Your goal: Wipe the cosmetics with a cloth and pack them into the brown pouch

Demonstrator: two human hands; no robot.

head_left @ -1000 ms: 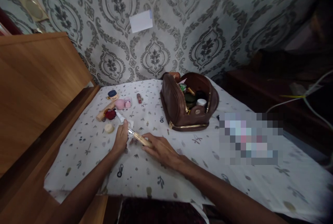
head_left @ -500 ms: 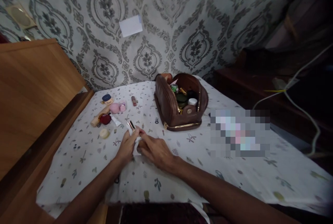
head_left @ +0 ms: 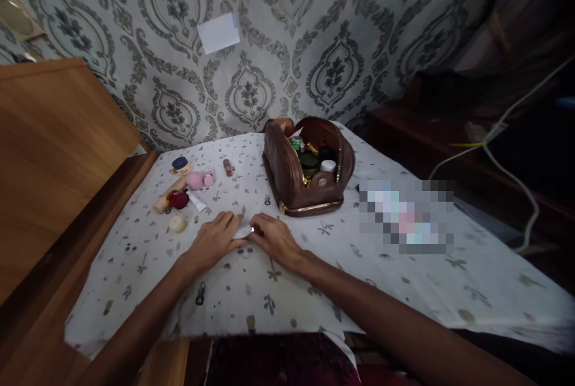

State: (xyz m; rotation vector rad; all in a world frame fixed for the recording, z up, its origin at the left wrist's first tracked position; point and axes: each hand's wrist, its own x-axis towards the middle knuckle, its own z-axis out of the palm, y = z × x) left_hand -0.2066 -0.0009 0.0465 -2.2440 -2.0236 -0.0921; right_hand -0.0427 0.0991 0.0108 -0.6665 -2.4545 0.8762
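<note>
My left hand (head_left: 218, 235) is closed over the table, its thumb stretched towards the other hand, at what looks like a white tissue (head_left: 242, 231). The tissue blends with the cloth beneath, so its edges are hard to see. Close beside it, my right hand (head_left: 276, 242) pinches a small shiny tube (head_left: 253, 230), mostly hidden by the fingers. Left of my hands lie a white squeeze tube (head_left: 197, 202), a round cream-coloured piece (head_left: 178, 224) and a dark red item (head_left: 178, 198). Behind these are a pink sponge (head_left: 194, 180) and a small pink jar (head_left: 208, 177).
A brown cosmetic bag (head_left: 287, 179) stands unzipped with several containers inside. A lip gloss tube (head_left: 227, 167) lies near the back, and a blue-lidded jar (head_left: 181, 164) at left. A blurred-out item (head_left: 404, 215) is on the right. A wooden panel (head_left: 58, 146) borders the left side.
My hands have drawn slightly apart and lowered towards the cloth. The gold-and-dark end of the tube, which pointed up above the fingers, is now mostly covered by my right hand.
</note>
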